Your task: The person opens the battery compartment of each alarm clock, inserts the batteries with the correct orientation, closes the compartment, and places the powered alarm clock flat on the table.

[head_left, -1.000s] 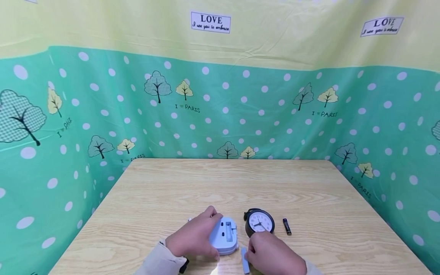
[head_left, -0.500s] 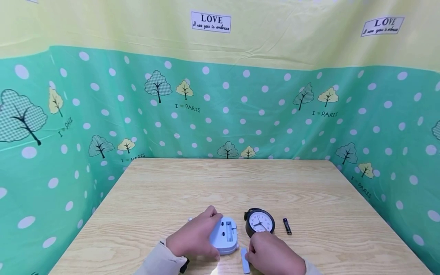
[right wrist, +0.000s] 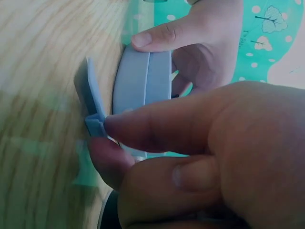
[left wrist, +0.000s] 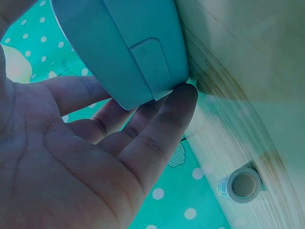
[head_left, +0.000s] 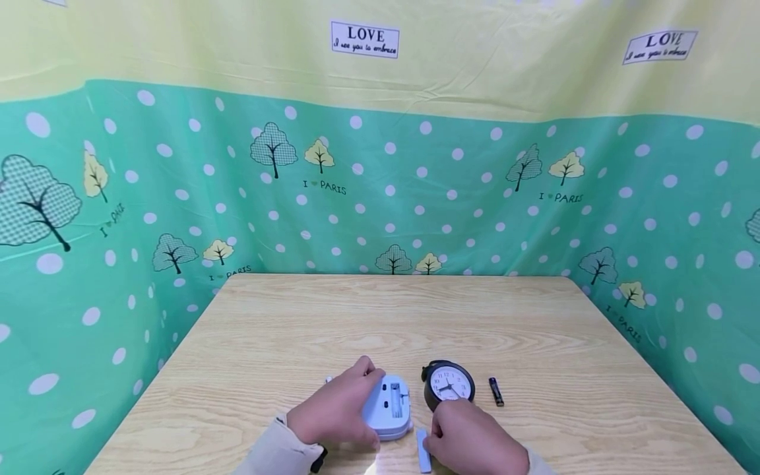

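Observation:
A pale blue alarm clock [head_left: 392, 412] lies face down, its battery slot uncovered. My left hand [head_left: 341, 406] grips it by the sides, thumb at the near edge and fingers at the far one. In the left wrist view the clock's casing [left wrist: 128, 52] rests against the fingers. My right hand [head_left: 472, 437] pinches a flat blue battery cover [head_left: 423, 450] between thumb and forefinger. Seen from the right wrist, the cover [right wrist: 93, 88] stands apart from the clock, close over the wood. A black round alarm clock [head_left: 449, 382] sits just beyond the right hand, which overlaps its lower edge.
To the right of the black clock lies a dark battery [head_left: 495, 391]. The left wrist view also shows a small pale cylinder [left wrist: 250, 172] on the table. The light wooden table [head_left: 380, 316] ends at a green and yellow patterned curtain [head_left: 380, 165] on the back and sides.

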Demonstrator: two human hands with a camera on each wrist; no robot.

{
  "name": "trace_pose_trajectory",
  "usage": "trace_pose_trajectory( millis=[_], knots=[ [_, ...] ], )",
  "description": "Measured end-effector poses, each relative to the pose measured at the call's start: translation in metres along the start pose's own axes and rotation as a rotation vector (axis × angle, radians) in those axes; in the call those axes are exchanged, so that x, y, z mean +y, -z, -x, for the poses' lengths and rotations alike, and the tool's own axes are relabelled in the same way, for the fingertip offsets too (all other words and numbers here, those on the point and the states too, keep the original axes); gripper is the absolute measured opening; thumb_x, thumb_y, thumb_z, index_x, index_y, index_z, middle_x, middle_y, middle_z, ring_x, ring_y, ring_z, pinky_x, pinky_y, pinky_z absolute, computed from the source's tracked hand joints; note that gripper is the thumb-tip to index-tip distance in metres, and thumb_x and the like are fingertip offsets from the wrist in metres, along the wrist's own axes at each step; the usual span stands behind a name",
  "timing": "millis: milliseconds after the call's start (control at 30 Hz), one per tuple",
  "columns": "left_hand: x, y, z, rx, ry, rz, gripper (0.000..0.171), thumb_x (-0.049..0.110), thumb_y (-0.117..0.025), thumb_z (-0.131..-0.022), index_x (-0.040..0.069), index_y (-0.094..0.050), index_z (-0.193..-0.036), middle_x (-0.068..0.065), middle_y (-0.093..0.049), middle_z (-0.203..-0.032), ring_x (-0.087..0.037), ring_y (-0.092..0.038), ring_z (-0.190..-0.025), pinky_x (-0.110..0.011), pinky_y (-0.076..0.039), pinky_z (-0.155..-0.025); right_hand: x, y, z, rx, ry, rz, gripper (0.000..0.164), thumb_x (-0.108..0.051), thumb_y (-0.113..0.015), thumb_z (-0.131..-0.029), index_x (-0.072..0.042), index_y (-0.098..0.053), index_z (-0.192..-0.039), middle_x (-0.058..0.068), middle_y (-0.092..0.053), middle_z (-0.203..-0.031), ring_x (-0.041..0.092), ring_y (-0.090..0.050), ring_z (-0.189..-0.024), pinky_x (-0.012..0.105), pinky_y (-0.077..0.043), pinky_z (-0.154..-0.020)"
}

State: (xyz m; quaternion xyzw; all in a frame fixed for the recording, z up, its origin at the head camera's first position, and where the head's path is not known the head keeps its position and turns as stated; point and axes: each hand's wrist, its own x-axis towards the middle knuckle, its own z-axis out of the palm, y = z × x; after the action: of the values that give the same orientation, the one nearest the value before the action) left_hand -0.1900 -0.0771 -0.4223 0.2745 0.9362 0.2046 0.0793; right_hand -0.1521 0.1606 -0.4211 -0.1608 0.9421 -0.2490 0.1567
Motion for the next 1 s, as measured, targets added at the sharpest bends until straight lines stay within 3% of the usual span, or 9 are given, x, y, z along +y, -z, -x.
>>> trace_pose_trajectory(
  millis=[267, 533, 700, 867, 1000],
  knots=[
    [0.001, 0.0, -0.001, -0.001, -0.005, -0.004, 0.107, 0.043, -0.09, -0.053, 0.01, -0.042, -0.142, 0.004, -0.042, -0.123, -0.006, -0.05, -0.098, -0.026, -0.047, -0.087, 0.002, 0.004, 0.003, 0.035, 0.006, 0.007, 0.031, -0.037, -0.066, -0.082, -0.025, -0.057, -0.055, -0.01, -0.045, -0.05, 0.009, -0.044, -0.046, 0.029, -0.032, -0.042],
    [0.001, 0.0, 0.001, 0.012, 0.003, 0.012, 0.106, 0.041, -0.09, -0.052, 0.009, -0.042, -0.141, 0.005, -0.042, -0.12, -0.006, -0.05, -0.096, -0.025, -0.047, -0.085, -0.001, 0.009, 0.002, 0.11, 0.106, 0.009, 0.028, -0.044, -0.069, -0.081, -0.029, -0.057, -0.061, -0.013, -0.05, -0.054, 0.004, -0.045, -0.051, 0.025, -0.035, -0.047],
    [-0.001, 0.0, 0.001, 0.01, 0.006, 0.027, 0.107, 0.042, -0.09, -0.052, 0.009, -0.042, -0.142, 0.005, -0.042, -0.12, -0.005, -0.05, -0.097, -0.025, -0.047, -0.085, -0.006, 0.013, -0.002, 0.141, 0.133, -0.014, 0.023, -0.041, -0.072, -0.08, -0.029, -0.057, -0.066, -0.012, -0.05, -0.054, 0.004, -0.044, -0.047, 0.024, -0.034, -0.042],
    [-0.002, 0.0, 0.001, 0.027, -0.022, 0.02, 0.108, 0.041, -0.09, -0.051, 0.006, -0.042, -0.141, 0.004, -0.043, -0.12, -0.005, -0.051, -0.095, -0.023, -0.047, -0.083, -0.008, 0.018, -0.006, 0.144, 0.167, -0.031, 0.019, -0.039, -0.074, -0.079, -0.027, -0.06, -0.079, -0.011, -0.049, -0.055, 0.005, -0.043, -0.046, 0.023, -0.034, -0.042],
    [-0.004, 0.0, 0.002, 0.025, -0.031, 0.017, 0.106, 0.04, -0.091, -0.051, 0.006, -0.043, -0.14, 0.004, -0.043, -0.118, -0.004, -0.05, -0.092, -0.021, -0.047, -0.08, -0.01, 0.019, -0.012, 0.149, 0.2, -0.025, 0.027, -0.042, -0.075, -0.078, -0.025, -0.061, -0.093, -0.011, -0.051, -0.063, 0.005, -0.044, -0.052, 0.022, -0.036, -0.047]
  ],
)
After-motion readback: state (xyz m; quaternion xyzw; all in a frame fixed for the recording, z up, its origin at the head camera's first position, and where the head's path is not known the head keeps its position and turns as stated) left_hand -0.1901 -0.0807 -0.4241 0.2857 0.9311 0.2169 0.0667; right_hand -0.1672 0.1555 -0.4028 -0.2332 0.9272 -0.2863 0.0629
